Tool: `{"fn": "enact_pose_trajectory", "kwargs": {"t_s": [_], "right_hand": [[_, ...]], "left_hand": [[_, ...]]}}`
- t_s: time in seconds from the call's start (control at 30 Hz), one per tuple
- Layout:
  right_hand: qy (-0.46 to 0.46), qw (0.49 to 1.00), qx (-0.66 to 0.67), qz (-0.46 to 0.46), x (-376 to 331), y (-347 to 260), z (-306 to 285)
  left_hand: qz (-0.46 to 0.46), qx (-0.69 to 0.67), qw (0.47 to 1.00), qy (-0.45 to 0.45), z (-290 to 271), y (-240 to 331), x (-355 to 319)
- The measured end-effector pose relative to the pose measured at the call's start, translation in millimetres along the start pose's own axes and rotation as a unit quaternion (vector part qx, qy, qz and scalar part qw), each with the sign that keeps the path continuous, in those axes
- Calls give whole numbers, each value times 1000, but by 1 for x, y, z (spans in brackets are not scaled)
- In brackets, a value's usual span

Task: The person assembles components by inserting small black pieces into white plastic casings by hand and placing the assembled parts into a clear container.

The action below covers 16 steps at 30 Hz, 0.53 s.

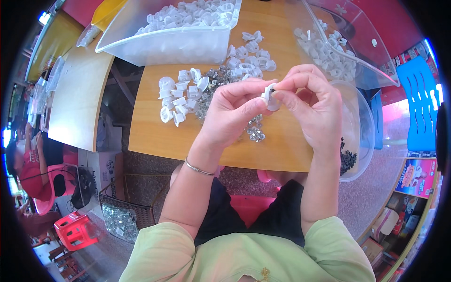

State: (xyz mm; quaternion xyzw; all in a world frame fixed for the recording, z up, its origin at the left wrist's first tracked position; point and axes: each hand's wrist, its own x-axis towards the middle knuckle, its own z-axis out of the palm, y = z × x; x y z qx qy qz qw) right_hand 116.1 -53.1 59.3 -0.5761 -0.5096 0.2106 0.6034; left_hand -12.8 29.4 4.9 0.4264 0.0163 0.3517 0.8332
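A small white plastic part (268, 95) with a round flange is held up over the wooden table. My left hand (233, 109) pinches it from one side between thumb and fingertips. From the other side my right hand (311, 101) closes its thumb and fingers at the same part; a small dark piece shows at these fingertips, too small to name. Below and behind the hands lie shiny clear-and-metal pieces (256, 135), partly hidden by my left hand. Loose white plastic parts (180, 96) sit to their left, and more white parts (252, 60) lie beyond.
A translucent bin (183, 46) heaped with white parts stands at the far left of the table (159, 141). At the far right is a clear bin (371, 61) with white parts. A round clear tub (366, 127) with small black pieces (347, 160) stands by my right forearm.
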Motion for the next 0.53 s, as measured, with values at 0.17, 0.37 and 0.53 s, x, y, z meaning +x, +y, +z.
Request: {"fn": "enact_pose_trajectory", "kwargs": {"t_s": [0.17,0.37,0.53], "right_hand": [[-22,1000,17,-12,2,10,-3],[-38,987,144,63,4,7,-6],[-56,991,97,73,3,5,-4]], "left_hand": [[-8,29,1000,8,0,1,1],[-7,16,999,32,6,1,2],[10,8,999,46,1,-2,3]]}}
